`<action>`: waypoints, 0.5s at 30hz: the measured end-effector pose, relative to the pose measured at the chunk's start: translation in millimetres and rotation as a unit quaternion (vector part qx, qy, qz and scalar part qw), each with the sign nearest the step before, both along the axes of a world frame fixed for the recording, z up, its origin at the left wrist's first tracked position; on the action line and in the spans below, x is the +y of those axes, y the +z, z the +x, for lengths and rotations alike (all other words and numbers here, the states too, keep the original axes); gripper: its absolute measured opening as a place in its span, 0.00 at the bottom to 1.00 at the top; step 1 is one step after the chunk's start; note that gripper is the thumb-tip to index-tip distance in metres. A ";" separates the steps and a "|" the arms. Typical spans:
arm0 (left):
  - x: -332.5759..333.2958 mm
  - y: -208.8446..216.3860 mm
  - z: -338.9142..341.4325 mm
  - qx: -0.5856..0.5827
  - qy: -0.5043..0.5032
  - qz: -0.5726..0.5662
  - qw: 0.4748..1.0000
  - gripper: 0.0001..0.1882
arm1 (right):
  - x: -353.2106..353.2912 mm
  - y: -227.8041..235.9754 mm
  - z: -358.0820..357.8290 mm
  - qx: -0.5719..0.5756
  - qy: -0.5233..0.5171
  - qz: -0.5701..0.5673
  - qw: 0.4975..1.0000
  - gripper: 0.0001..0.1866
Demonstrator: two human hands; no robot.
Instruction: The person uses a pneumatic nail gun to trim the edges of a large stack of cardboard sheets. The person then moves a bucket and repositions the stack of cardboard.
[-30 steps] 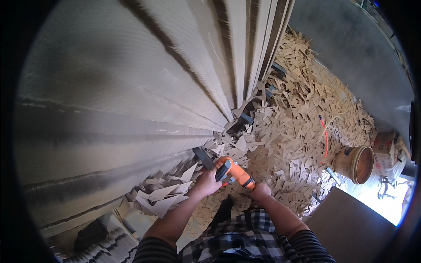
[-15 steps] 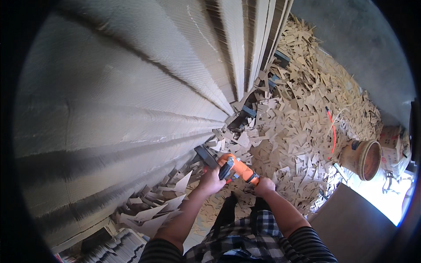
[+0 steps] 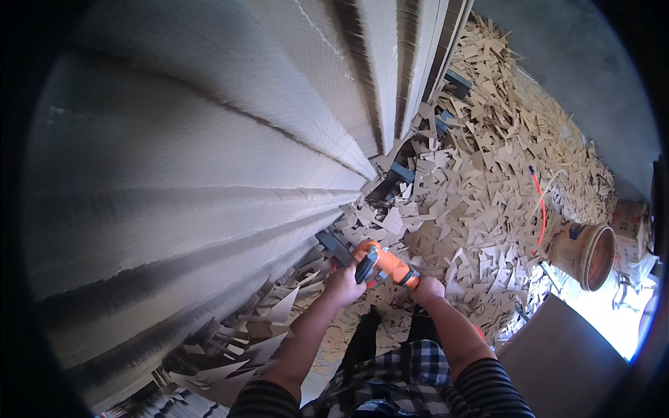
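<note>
An orange handheld power tool (image 3: 392, 262) with dark fittings is held level in front of my body. My left hand (image 3: 343, 284) wraps the dark side handle (image 3: 366, 266) near its front end. Around the tool's rear end my right hand (image 3: 428, 289) is closed. A dark block-like part (image 3: 332, 245) at the front lies close to the lower edge of the tall stacked cardboard (image 3: 209, 160); whether it touches cannot be told. The tool's underside is mostly hidden.
Cardboard offcuts (image 3: 481, 202) cover the floor and pile against the grey wall (image 3: 585, 76). A round bucket (image 3: 582, 251) lies tilted at the right, by a red hose (image 3: 541, 209). A large flat board (image 3: 564, 355) stands lower right. Loose pieces (image 3: 272, 313) hang beside my left forearm.
The tool and both hands sit slightly further right in the picture, still gripped the same way. The view has shifted a little, and the loose cardboard pieces by my left forearm lie differently.
</note>
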State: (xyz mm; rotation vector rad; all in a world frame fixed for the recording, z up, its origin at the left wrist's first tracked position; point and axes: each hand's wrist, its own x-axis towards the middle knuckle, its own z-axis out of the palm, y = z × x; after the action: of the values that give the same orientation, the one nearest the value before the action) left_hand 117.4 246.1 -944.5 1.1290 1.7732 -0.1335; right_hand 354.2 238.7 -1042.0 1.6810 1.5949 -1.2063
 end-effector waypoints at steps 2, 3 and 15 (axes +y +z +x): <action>-3.0 -15.0 -1.0 -0.026 0.004 0.040 0.999 0.28 | 5.7 -4.7 0.0 0.002 0.008 -0.002 1.000 0.17; -0.5 -16.5 -0.5 -0.028 0.009 0.035 0.999 0.28 | 12.1 -0.6 -0.5 0.007 0.005 -0.002 1.000 0.17; 6.2 -64.6 -6.5 -0.008 0.010 0.030 0.999 0.27 | 12.7 -65.3 2.4 -0.003 0.008 0.008 1.000 0.16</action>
State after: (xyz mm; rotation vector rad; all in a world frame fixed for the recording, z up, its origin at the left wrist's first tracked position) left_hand 110.9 252.3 -1009.1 1.1519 1.7828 -0.0602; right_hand 356.7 251.5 -1107.3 1.6767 1.6168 -1.1828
